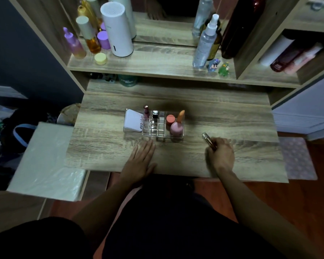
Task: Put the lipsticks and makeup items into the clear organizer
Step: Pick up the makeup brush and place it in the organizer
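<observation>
Wood-grain vanity top (232, 116), dim light, with a shelf of bottles behind. Landmark: the clear organizer (158, 128), standing near the middle of the top. Already seated in it: a pink-capped lipstick (146, 111) at its far left corner, a dark tube (155, 114) beside that, an orange brush-like item (180, 116) and a pink round item (176, 128) at its right end. A white 4U2skin pack (132, 120) lies touching its left wall.

My left hand (141, 159) lies flat on the top just in front of the organizer's left half, fingers extended and close together, holding nothing. My right hand (221, 153) is in front of and to the right of the organizer, fingers curled and pinching a slim gold-toned lipstick (209, 141).

Long axis of this lipstick: tilted, its lower end hidden in my fist, its free end pointing up and toward the organizer's right front corner.

Step in hand, as I judge it: carry the lipstick over an empty cell near the organizer's front middle. To do it well, turn the tube upright before lowering, keep the grip high, and let my left hand steady the light tray.
</observation>
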